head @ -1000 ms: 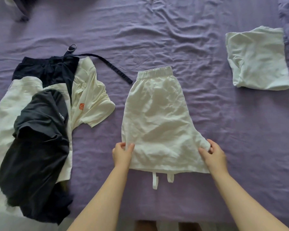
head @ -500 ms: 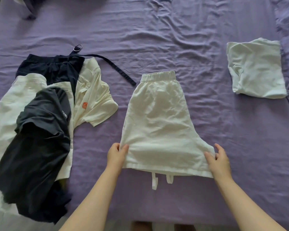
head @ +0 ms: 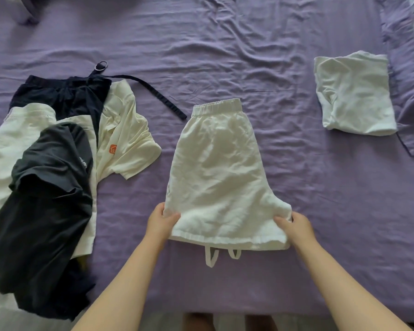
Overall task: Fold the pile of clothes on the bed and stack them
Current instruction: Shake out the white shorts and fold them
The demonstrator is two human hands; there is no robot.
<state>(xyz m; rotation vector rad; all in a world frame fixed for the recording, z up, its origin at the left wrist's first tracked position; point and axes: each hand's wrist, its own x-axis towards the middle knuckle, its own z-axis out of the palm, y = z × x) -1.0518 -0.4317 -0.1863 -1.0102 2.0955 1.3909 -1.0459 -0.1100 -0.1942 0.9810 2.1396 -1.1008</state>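
A pair of white shorts (head: 219, 180), already folded in half lengthwise, is laid flat near the middle of the purple bed sheet (head: 225, 56), with the elastic waistband at the far end and the hem nearest the person. The near left corner of the hem is pinched by the left hand (head: 161, 223), the thumb on top of the fabric and the other fingers tucked beneath it; the near right corner is gripped in the same manner by the right hand (head: 295, 226), whose fingers are curled around the edge of the cloth. Two white drawstring loops (head: 212, 256) are seen protruding from under the hem toward the person. To the left of the shorts, the unfolded pile is spread out: a dark grey T-shirt (head: 43, 211) is draped over a cream shirt (head: 127, 144) bearing a small orange logo, and a black garment (head: 65, 96) is partly covered at the far side of the pile. A black strap (head: 158, 96) with a metal ring (head: 101, 66) (apparently part of the black garment) is stretched across the sheet toward the waistband without touching it. Well apart to the right, near the far corner, a folded white garment (head: 355, 94) is set down on the sheet beside a lilac pillow edge (head: 404, 68).
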